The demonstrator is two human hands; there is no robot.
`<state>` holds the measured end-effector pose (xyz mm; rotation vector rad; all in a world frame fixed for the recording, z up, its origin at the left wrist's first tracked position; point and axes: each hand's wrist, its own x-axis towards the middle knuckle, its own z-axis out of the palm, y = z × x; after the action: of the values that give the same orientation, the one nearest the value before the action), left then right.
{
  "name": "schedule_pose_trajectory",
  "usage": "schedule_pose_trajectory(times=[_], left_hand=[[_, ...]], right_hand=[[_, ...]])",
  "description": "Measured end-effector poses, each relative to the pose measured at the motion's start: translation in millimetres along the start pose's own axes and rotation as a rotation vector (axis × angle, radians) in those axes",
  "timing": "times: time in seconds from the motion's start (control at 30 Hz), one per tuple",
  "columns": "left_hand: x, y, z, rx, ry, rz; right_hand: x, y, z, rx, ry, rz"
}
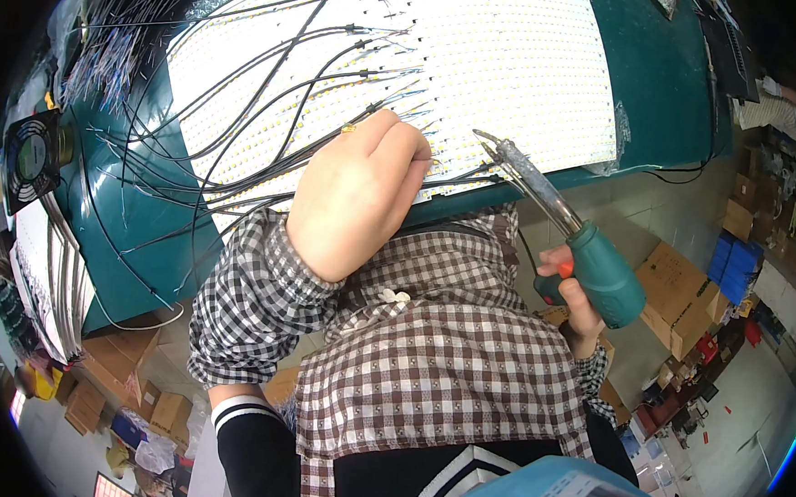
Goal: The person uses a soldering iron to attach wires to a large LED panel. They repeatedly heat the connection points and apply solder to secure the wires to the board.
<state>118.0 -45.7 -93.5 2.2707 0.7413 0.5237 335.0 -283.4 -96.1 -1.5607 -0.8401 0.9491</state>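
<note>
No words or numbers legible for certain anywhere. On the broad brown cardboard box lying on the floor at the right, dark printing across the surface, too small and too slanted to make out. On the square black-framed fan at the far left, a small label at the round hub, blurred beyond reading. On the rounded dark-green plastic soldering-iron handle, a faint marking near the thick lower end, likewise too tiny to decipher.
</note>
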Motion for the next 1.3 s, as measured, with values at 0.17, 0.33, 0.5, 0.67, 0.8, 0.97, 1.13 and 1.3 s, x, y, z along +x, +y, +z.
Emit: schedule_pose_trajectory(times=[0.17,0.33,0.5,0.67,0.8,0.97,1.13,1.3], left_hand=[[1,4,8,-0.002,0.072,-0.062],[0,6,19,0.061,0.149,-0.106],[1,7,21,0.078,0.156,-0.118],[1,5,22,0.051,0.181,-0.108],[0,3,24,0.015,0.213,-0.104],[0,4,26,0.02,0.237,-0.091],[0,1,27,-0.002,0.259,-0.088],[0,1,27,0.033,0.248,-0.065]], right_hand=[[-1,-2,0,0.032,0.017,0.044],[0,-3,2,0.041,0.032,0.022],[1,-4,2,-0.039,-0.019,0.005],[1,-1,6,-0.045,-0.025,-0.037],[0,-1,8,-0.054,-0.012,-0.023],[-1,-5,9,-0.073,0.007,0.002],[-2,-5,10,-0.082,0.018,0.025],[-2,-5,9,-0.11,-0.003,0.009]])
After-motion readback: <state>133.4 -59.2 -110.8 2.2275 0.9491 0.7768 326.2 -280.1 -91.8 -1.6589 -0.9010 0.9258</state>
